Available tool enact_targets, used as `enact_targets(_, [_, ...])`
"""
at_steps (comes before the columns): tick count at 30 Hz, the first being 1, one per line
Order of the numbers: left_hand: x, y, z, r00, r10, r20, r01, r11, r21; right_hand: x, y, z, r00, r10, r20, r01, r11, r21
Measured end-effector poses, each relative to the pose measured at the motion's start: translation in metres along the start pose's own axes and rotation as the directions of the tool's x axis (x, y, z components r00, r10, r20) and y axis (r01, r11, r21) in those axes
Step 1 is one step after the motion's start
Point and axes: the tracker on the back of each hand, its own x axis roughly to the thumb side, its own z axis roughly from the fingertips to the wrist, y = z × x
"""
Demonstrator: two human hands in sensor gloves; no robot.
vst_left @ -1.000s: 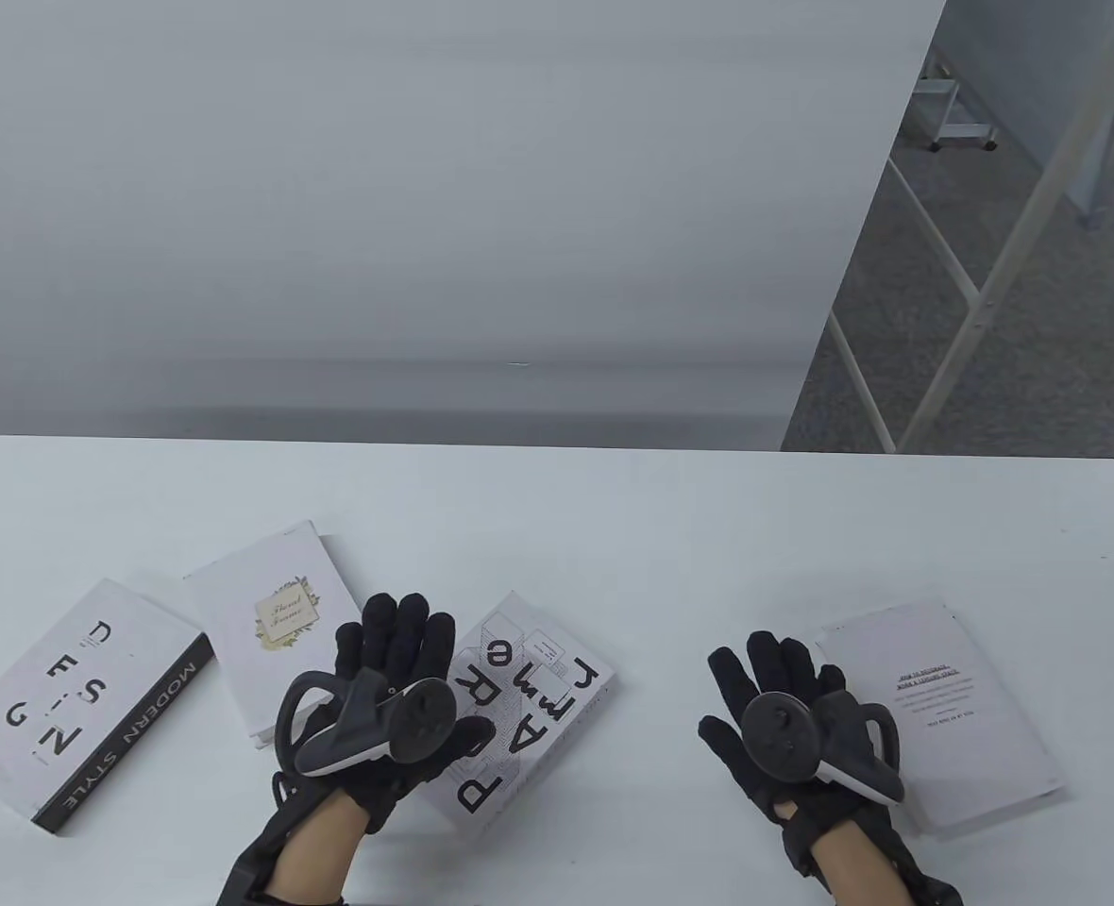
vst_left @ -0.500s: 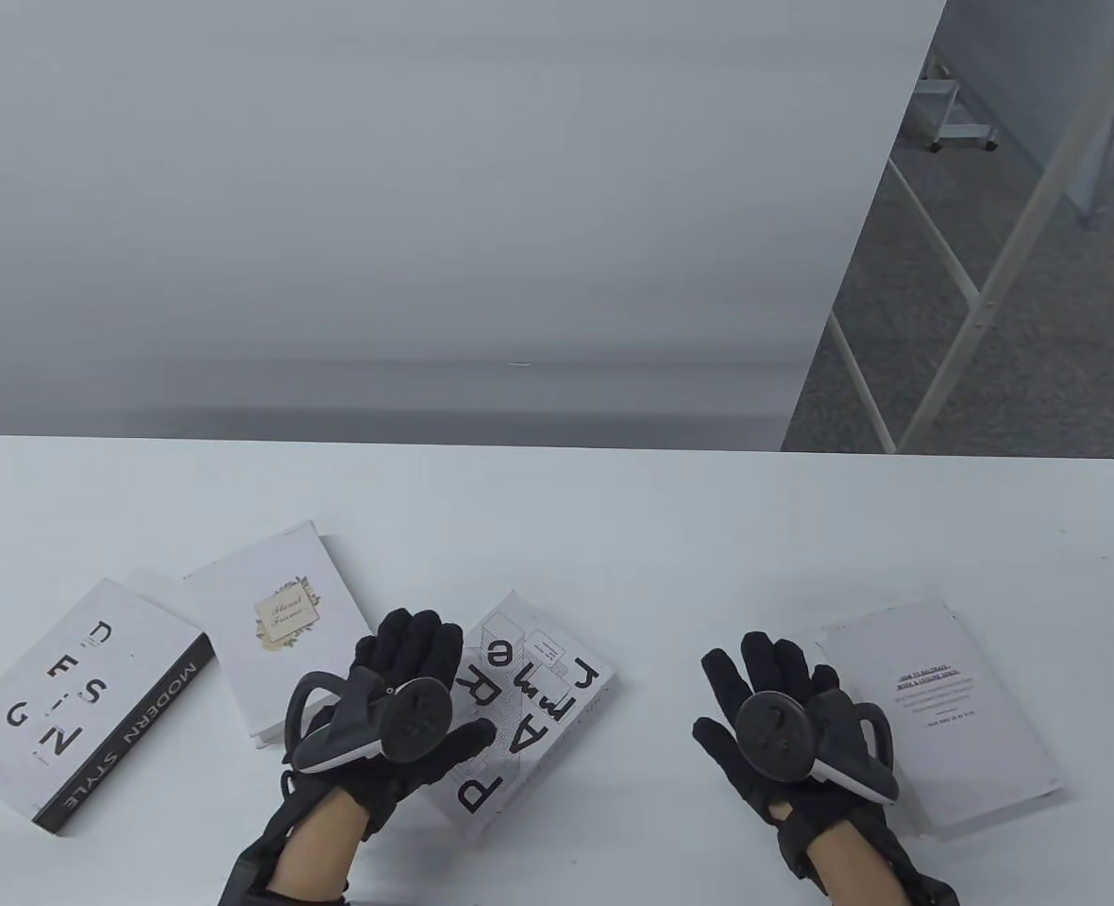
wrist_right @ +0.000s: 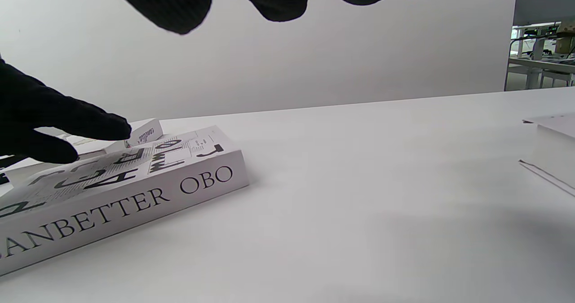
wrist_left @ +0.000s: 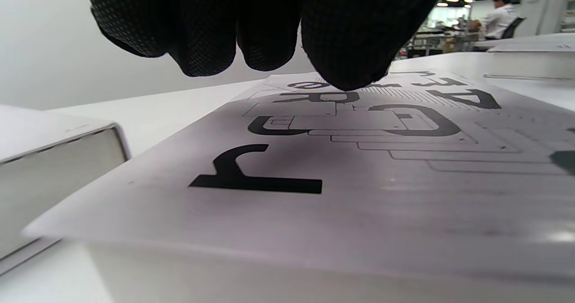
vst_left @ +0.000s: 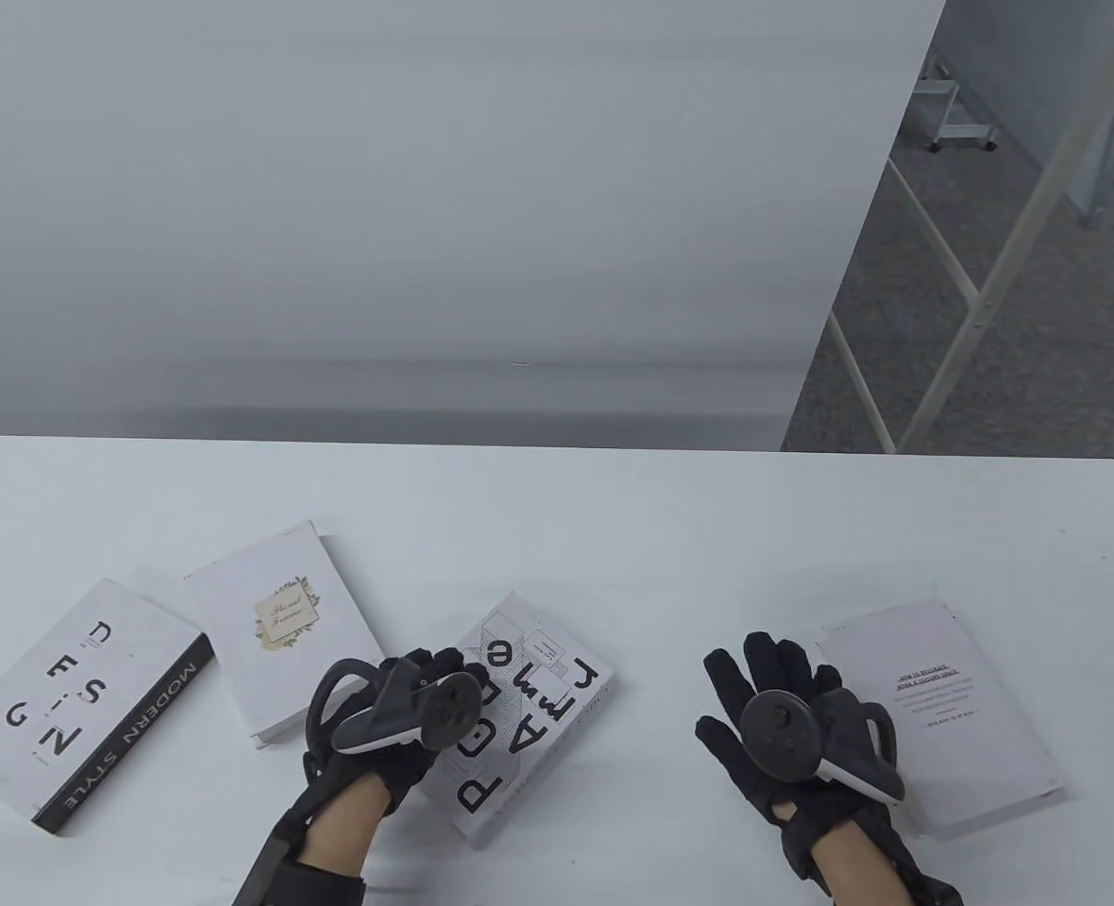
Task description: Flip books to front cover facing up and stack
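Four white books lie on the table (vst_left: 557, 528). The middle book (vst_left: 548, 722) shows a cover with large black letters; it fills the left wrist view (wrist_left: 314, 182) and its spine shows in the right wrist view (wrist_right: 134, 195). My left hand (vst_left: 430, 679) reaches over its left edge, fingers (wrist_left: 341, 47) curled down, one fingertip touching the cover; the thumb is hidden. The right book (vst_left: 953, 708) shows only small text. My right hand (vst_left: 765, 684) is spread open and empty, between the middle and right books, over the right book's left edge.
A "DESIGN / MODERN STYLE" book (vst_left: 75, 703) lies at the far left. A book with a floral label (vst_left: 278, 628) lies beside it, next to my left hand. A white wall stands behind the table. The table's right edge borders open floor.
My left hand has moved right and down onto the middle book's left part, its fingers curling from spread to bent. My right hand has barely moved.
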Motion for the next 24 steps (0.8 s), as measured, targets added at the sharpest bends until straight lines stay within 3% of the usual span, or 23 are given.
enact_targets(4, [0.004, -0.001, -0.010, 0.997, 0.071, 0.007, -0.071, 0.997, -0.042, 0.001, 0.001, -0.002, 1.000, 0.003, 0.000, -0.003, 1.000, 0.028])
enact_targets(9, [0.003, -0.012, -0.020, 0.991, 0.123, -0.045, -0.129, 0.974, -0.187, 0.004, -0.001, 0.000, 1.000, -0.001, 0.008, 0.001, 1.000, 0.021])
enact_targets(12, [0.000, -0.016, -0.018, 0.981, 0.186, -0.062, -0.194, 0.968, -0.161, 0.005, 0.000, 0.000, 1.000, -0.009, 0.001, 0.009, 0.999, 0.037])
enact_targets(24, [0.006, -0.010, -0.013, 0.989, 0.126, -0.074, -0.135, 0.980, -0.146, 0.007, 0.008, -0.004, 1.000, 0.003, 0.004, -0.003, 0.997, 0.083])
